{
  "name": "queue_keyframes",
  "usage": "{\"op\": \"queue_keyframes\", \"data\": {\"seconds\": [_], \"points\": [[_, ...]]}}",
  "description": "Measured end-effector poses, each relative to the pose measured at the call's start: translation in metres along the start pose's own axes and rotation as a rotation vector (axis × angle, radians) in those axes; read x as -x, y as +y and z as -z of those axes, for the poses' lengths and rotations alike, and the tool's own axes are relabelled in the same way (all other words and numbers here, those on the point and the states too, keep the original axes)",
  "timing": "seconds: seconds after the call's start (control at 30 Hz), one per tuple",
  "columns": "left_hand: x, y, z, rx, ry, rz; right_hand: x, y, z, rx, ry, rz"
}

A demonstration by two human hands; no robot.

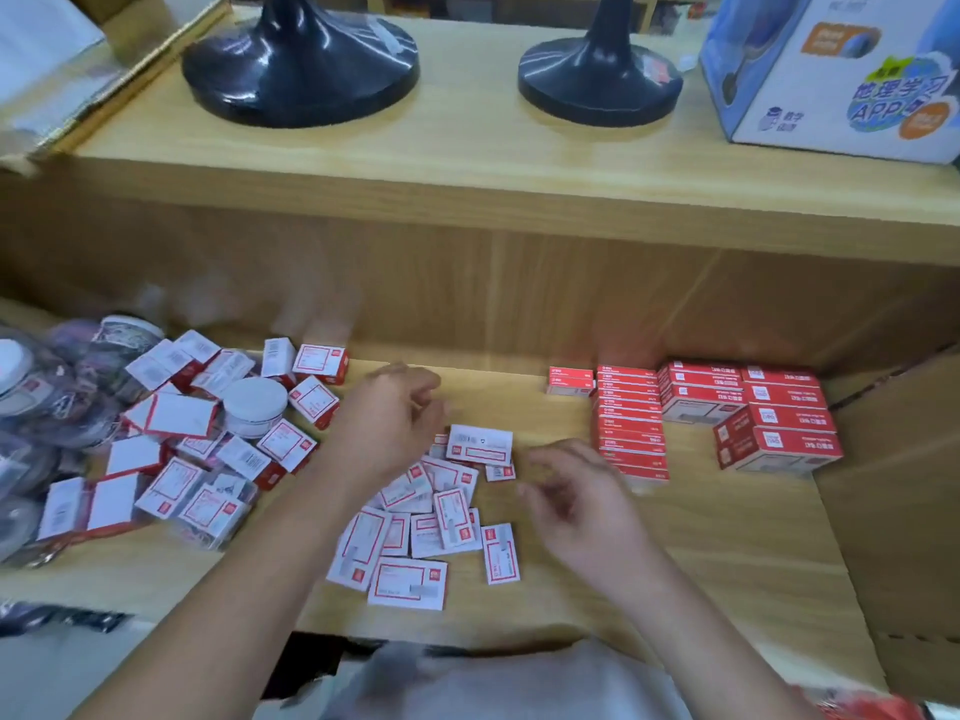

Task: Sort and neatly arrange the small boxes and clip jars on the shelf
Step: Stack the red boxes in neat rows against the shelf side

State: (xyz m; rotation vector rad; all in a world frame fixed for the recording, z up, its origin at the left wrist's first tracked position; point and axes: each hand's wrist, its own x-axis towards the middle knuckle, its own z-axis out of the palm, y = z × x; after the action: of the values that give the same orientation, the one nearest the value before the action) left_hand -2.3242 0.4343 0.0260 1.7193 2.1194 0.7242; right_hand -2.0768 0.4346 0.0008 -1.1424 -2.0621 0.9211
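Several small white-and-red boxes (415,532) lie scattered flat in the middle of the wooden shelf (727,537). A bigger jumble of the same boxes (176,439) sits at the left around a white-lidded clip jar (254,405). More clip jars (47,397) in plastic wrap crowd the far left. Neat rows of red boxes (631,423) and stacked larger red boxes (774,418) stand at the right. My left hand (387,423) hovers over the middle pile, fingers loosely curled, holding nothing. My right hand (576,496) hovers just right of the pile, fingers apart and blurred.
The upper shelf (467,163) carries two black round stands (301,59) (600,75) and a blue-and-white carton (841,70). A cardboard wall (893,485) bounds the lower shelf on the right. Bare wood shows between the middle pile and the red rows.
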Motion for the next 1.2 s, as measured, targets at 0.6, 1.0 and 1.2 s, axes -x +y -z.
{"op": "queue_keyframes", "data": {"seconds": [0.6,1.0,1.2], "points": [[0.099,-0.016,-0.007,-0.039,0.115,-0.01,-0.014,-0.011,-0.015,0.201,0.045,-0.074],[0.093,0.084,-0.027,0.937,-0.219,0.382,0.043,-0.015,0.049,-0.044,0.194,0.125],[0.093,0.099,-0.033,1.031,-0.308,0.398,0.06,-0.019,0.051,-0.252,0.242,-0.101]]}}
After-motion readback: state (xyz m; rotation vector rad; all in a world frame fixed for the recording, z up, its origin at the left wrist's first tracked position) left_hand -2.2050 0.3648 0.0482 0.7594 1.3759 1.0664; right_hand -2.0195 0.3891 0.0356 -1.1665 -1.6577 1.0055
